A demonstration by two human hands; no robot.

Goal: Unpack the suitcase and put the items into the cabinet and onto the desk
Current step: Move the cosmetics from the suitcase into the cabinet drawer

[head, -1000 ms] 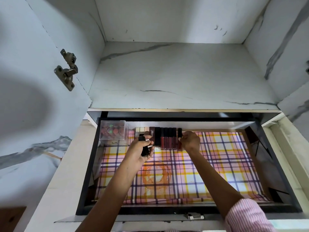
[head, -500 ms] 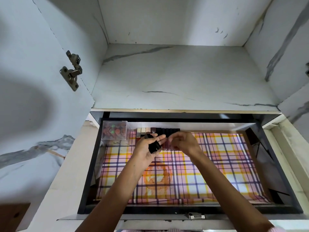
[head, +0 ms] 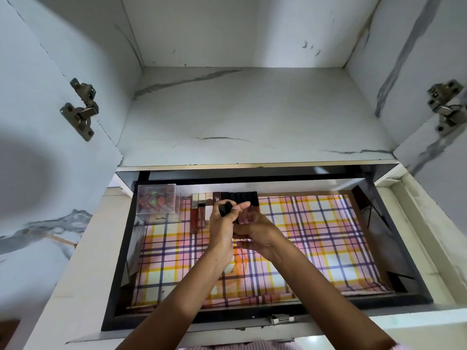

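Black-capped tubes (head: 225, 209): gripped in the curled left hand (head: 222, 231). Right hand (head: 261, 233) curled, touching the left; whether anything is held cannot be told. To be laid beside the row (head: 240, 197) just beyond the hands, caps aligned.

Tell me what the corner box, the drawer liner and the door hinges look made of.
Box: clear hard plastic, probably acrylic; its contents show through glossy walls. Liner: plaid sheet, likely coated paper or vinyl; it lies flat with a slight sheen. Hinges: metal, dull grey-bronze finish.
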